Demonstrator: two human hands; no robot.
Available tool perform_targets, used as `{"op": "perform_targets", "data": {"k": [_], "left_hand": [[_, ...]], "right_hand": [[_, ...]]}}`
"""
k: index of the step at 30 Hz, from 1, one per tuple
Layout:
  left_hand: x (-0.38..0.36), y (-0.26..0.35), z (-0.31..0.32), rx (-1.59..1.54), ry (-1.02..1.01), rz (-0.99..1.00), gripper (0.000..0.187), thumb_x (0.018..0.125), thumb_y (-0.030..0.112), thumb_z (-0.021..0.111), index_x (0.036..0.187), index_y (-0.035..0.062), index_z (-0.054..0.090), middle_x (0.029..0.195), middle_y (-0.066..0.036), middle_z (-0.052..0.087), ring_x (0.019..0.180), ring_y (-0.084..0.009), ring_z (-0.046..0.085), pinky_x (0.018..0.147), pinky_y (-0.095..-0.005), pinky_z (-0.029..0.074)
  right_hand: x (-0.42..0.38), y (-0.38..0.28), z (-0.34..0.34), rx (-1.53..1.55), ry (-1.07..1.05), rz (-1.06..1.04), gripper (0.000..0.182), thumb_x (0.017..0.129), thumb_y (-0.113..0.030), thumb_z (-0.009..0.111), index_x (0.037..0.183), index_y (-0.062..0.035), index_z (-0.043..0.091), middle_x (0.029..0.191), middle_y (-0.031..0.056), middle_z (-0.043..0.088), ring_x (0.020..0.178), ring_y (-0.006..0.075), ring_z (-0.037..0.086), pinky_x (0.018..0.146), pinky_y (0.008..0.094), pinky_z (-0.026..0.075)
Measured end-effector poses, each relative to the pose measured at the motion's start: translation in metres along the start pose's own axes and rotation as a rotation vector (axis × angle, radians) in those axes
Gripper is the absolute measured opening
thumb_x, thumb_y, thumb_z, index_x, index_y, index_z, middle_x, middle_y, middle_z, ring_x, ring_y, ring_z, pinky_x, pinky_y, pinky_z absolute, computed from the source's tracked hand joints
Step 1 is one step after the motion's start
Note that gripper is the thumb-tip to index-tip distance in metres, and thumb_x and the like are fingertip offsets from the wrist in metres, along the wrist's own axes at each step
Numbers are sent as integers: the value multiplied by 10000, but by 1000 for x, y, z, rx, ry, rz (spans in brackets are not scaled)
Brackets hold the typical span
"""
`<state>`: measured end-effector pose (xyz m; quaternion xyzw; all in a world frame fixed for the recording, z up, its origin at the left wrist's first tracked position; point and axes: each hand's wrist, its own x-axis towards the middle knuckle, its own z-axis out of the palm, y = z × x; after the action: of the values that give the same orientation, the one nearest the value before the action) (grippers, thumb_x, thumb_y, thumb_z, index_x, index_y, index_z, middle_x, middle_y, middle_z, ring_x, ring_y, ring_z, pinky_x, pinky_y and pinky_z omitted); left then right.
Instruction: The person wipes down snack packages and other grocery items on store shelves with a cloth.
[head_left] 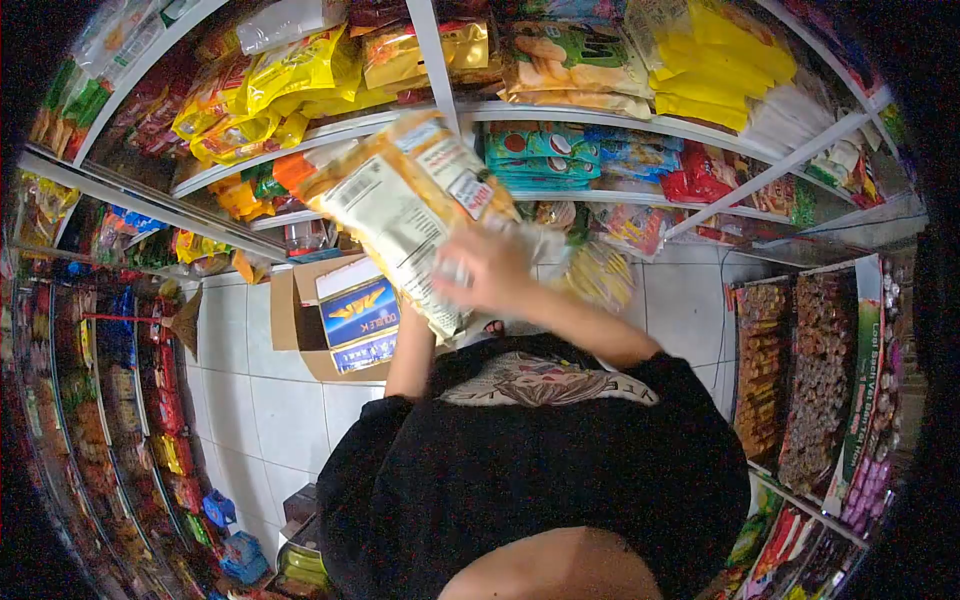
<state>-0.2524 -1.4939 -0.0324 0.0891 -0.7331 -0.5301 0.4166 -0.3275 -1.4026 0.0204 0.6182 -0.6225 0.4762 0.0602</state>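
A large yellow-and-white snack bag (405, 205), printed with a barcode, is tilted in mid-air before the shelves. My left hand is hidden behind it; the left forearm (408, 360) rises to the bag's lower edge, and the bag rests held there. Over the bag's printed face is my right hand (485, 268), smeared by motion, with its fingers curled. Something whitish and see-through shows at this hand, too blurred to name.
Shelves (600, 112) of packaged snacks stand in front. An open cardboard box (290, 310) with blue-and-yellow packs sits on the tiled floor (255, 400). Packed racks line both sides. Yellowish packs (595, 280) lie below the shelf, beyond my right forearm.
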Motion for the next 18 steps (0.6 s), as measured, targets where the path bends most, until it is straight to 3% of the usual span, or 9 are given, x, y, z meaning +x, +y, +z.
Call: {"op": "perform_targets", "data": {"k": [3,5,8,11,12,15,17,18], "left_hand": [[-10,5,-1,-1,-16,7,912,438,518,604,1147,36,293,1237,-215,79,1152,-322,79,911,-440,112],[-16,8,0,2,-30,5,910,437,520,603,1145,36,298,1236,-216,83,1152,-322,82,911,-441,113],[-27,18,-23,18,-67,25,906,436,522,602,1141,36,305,1234,-217,88,1151,-322,86,910,-441,114],[26,1,-17,32,-79,78,903,435,524,601,1137,35,311,1233,-218,93,1151,-323,89,910,-441,115],[30,1,-18,37,-84,85,902,435,524,601,1136,35,313,1232,-219,95,1151,-323,91,910,-441,116],[41,0,-13,46,-96,106,899,434,526,600,1132,35,320,1231,-220,100,1150,-324,94,910,-442,117],[31,9,-15,49,-100,126,896,433,528,599,1130,35,325,1230,-221,104,1149,-324,97,910,-442,118],[29,11,-16,48,-103,134,895,433,528,599,1128,35,327,1230,-221,106,1149,-324,98,909,-442,118]], "right_hand": [[-8,-39,15,29,12,-156,224,597,-305,598,635,-100,515,659,12,481,591,149,483,509,263,377],[-6,-36,20,-12,86,-335,204,590,-294,605,632,-117,515,658,2,479,571,149,473,497,268,367],[-9,-9,13,-62,182,-384,185,570,-254,625,636,-119,516,674,12,488,569,148,469,503,272,366],[-7,36,-6,3,367,-72,138,593,-110,580,669,-63,476,684,75,498,620,214,481,587,289,378],[-5,48,-9,-117,390,45,105,620,-65,542,665,-43,450,664,82,477,625,218,469,590,282,369],[-7,44,6,263,575,393,119,635,-58,532,706,-39,438,643,89,430,579,229,441,555,285,356],[-20,10,13,301,267,187,155,608,-101,567,700,-53,452,639,75,438,583,218,448,545,284,357],[-24,-8,18,186,230,-33,162,590,-116,577,687,-61,460,638,67,446,580,210,452,531,287,355]]}}
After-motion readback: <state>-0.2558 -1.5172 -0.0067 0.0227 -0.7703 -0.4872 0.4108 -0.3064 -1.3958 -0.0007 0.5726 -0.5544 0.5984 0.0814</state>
